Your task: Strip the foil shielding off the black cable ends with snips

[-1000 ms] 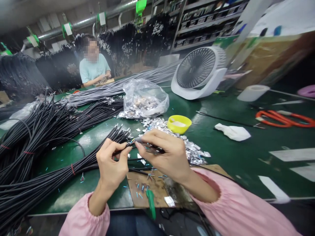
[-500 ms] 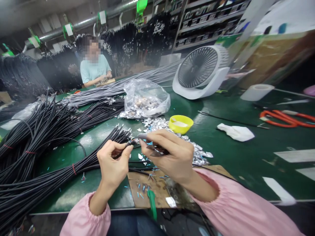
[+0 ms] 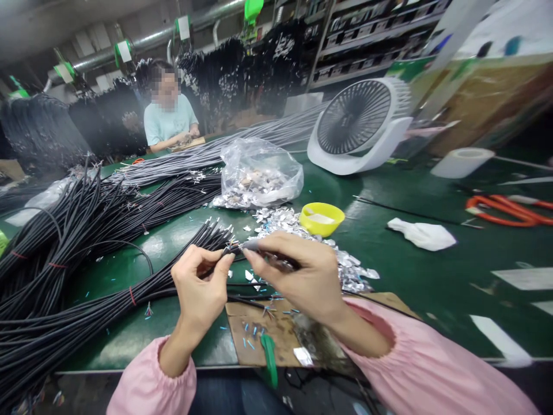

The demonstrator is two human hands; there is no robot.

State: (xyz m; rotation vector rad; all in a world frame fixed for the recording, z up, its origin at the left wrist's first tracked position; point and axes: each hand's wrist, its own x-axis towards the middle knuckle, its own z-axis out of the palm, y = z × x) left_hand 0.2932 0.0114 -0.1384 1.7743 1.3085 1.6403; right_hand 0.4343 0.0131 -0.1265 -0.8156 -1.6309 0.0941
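Note:
My left hand (image 3: 202,282) is closed in a pinch around a black cable (image 3: 225,251), its stripped end with thin coloured wires (image 3: 235,246) pointing right. Close against those wires are the thumb and fingertips of my right hand (image 3: 298,271). Grey shows at its forefinger tip, and something dark lies inside the curled fingers; what it is I cannot make out. Behind and left of my left hand a tied bundle of black cables (image 3: 142,291) ends in stripped tips. Below the hands, a worn brown board (image 3: 242,314) carries blue wire scraps and a green-handled thing (image 3: 268,360).
Silvery scraps (image 3: 349,268) surround a yellow bowl (image 3: 322,219) beside a clear bag (image 3: 263,173) of scraps. A white fan (image 3: 358,124), orange-handled scissors (image 3: 505,210) and crumpled white paper (image 3: 421,235) are to the right. A co-worker (image 3: 170,121) sits across the green table (image 3: 415,282).
The right thumb and forefinger have come closer together beside the wire ends. The left hand keeps its pinch on the cable. The whole view has shifted slightly.

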